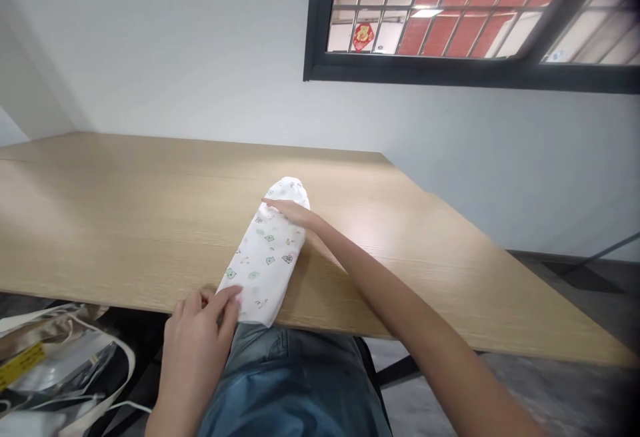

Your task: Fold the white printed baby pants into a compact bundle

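Note:
A folded white cloth (270, 250) with small green, pink and dark animal prints lies as a long strip on the wooden table, slanting away from me. Its far end is rounded and slightly gathered, and its near end hangs a little over the table's front edge. My left hand (205, 324) pinches the near left corner between thumb and forefinger. Across the upper part of the cloth my right hand (290, 210) rests palm down, fingers stretched out to the left. What kind of item the cloth is, I cannot tell.
The light wooden table (125, 224) runs to the left and ends in a slanted edge at the right. A bag (65, 357) with clear plastic and a yellow label stands below at the left. Behind are a pale wall (200, 44) and a barred window (430, 10).

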`<state>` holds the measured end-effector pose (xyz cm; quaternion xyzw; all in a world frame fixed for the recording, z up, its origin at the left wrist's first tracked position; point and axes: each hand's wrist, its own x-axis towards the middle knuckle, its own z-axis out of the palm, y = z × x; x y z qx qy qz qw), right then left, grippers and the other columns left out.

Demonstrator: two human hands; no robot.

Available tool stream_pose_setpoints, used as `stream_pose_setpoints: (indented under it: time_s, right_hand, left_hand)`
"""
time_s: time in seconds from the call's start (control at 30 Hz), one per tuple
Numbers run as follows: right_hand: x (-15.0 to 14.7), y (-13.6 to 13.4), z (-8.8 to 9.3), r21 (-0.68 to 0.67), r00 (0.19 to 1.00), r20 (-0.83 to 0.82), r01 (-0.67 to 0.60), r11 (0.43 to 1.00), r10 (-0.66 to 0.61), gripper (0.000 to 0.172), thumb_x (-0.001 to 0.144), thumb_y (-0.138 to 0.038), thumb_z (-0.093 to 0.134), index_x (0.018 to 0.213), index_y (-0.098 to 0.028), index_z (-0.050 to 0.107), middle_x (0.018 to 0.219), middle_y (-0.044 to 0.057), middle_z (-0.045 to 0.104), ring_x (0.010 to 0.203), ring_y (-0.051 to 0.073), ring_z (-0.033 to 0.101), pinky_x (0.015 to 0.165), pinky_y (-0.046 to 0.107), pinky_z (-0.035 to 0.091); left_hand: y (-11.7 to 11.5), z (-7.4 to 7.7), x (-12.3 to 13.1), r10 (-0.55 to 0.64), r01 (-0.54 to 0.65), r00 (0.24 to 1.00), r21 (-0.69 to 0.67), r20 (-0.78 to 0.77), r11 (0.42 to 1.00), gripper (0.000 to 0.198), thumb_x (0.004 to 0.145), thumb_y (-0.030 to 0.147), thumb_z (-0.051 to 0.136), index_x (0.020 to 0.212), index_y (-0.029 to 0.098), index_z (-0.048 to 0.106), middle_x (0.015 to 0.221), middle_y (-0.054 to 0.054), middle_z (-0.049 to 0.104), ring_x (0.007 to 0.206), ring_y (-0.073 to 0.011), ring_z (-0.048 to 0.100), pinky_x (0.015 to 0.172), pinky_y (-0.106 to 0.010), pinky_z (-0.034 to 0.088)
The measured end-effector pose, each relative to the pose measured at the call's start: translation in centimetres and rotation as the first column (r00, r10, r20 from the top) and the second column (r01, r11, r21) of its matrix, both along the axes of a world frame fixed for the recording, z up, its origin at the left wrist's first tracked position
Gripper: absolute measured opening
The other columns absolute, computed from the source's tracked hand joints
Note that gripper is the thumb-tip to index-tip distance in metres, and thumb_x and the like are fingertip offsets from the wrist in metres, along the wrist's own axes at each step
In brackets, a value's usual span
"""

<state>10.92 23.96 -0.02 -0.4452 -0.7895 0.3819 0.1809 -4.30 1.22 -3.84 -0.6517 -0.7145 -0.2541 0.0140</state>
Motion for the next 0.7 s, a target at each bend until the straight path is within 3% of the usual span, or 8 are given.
stream_pose_setpoints:
  time_s: [0.1,0.23,0.37,0.47,0.53,0.6,0.7]
  right_hand:
    - [2.0,-0.8,0.5,-0.006,0.999,0.036,-0.019,1.000,0.019,0.049,0.092,-0.055,0.032,0.126,-0.026,0.052,0.133,0.002,0.046,0.120,0.028,0.041,0.100,0.041,0.032]
    - [5.3,-3.3,1.9,-0.055,0.996,0.083,-0.011,0.998,0.015,0.052,0.093,-0.052,0.024,0.129,-0.024,0.050,0.133,0.004,0.046,0.119,0.029,0.043,0.097,0.044,0.036]
    - [6.8,-6.0,2.5,-0.053,0.981,0.142,-0.125,0.991,0.131,0.054,0.095,-0.052,0.017,0.129,-0.025,0.049,0.137,0.000,0.040,0.125,0.026,0.036,0.100,0.042,0.034]
    - [6.4,-6.1,1.6,0.125,0.928,0.307,-0.260,0.957,0.212,0.051,0.098,-0.044,0.014,0.125,-0.023,0.052,0.135,-0.001,0.043,0.122,0.022,0.041,0.101,0.036,0.035]
    - [5.9,-5.0,0.6,0.244,0.897,0.412,-0.277,0.929,0.160,0.045,0.098,-0.036,0.019,0.126,-0.019,0.050,0.135,0.002,0.043,0.122,0.021,0.040,0.102,0.035,0.033]
    - [5.1,-3.3,-0.3,0.318,0.891,0.449,-0.234,0.919,0.072,0.042,0.097,-0.028,0.024,0.129,-0.011,0.045,0.137,0.009,0.039,0.126,0.025,0.034,0.105,0.039,0.027]
    - [3.6,-0.5,-1.0,0.403,0.887,0.456,-0.141,0.904,-0.065,0.044,0.095,-0.021,0.025,0.131,0.000,0.037,0.139,0.021,0.031,0.129,0.031,0.025,0.105,0.047,0.019]
  left_hand:
    - [-0.9,-0.5,1.8,0.020,-0.004,0.985,0.090,-0.169,0.996,0.027,0.085,0.030,0.044,0.093,0.031,0.069,0.097,-0.011,0.055,0.085,-0.0296,0.051,0.063,-0.042,0.042]
    - [-1.4,0.6,5.0,-0.239,0.258,0.959,0.124,-0.150,0.958,0.025,0.085,0.020,0.044,0.087,0.027,0.067,0.105,-0.009,0.054,0.098,-0.0261,0.050,0.079,-0.046,0.040]
    - [3.4,3.2,6.4,-0.433,0.436,0.892,-0.005,-0.127,0.900,0.026,0.087,0.020,0.040,0.078,0.018,0.064,0.119,-0.010,0.052,0.109,-0.0243,0.048,0.091,-0.044,0.037]
    - [8.0,4.0,7.0,-0.544,0.530,0.821,-0.125,-0.171,0.839,0.027,0.090,0.020,0.038,0.109,0.016,0.057,0.124,-0.010,0.053,0.115,-0.0237,0.047,0.094,-0.042,0.038]
    - [9.1,3.5,7.5,-0.557,0.534,0.811,-0.163,-0.179,0.830,0.035,0.091,0.024,0.040,0.123,0.012,0.048,0.128,-0.013,0.050,0.120,-0.0277,0.043,0.097,-0.047,0.035]
    - [7.8,2.2,8.0,-0.527,0.502,0.829,-0.164,-0.187,0.849,0.044,0.092,0.031,0.039,0.130,0.009,0.042,0.134,-0.016,0.044,0.125,-0.0317,0.038,0.100,-0.054,0.029]
    - [3.1,-0.1,8.3,-0.488,0.486,0.842,-0.065,-0.230,0.871,0.049,0.093,0.037,0.035,0.132,0.008,0.039,0.137,-0.015,0.040,0.126,-0.0307,0.037,0.103,-0.053,0.029]
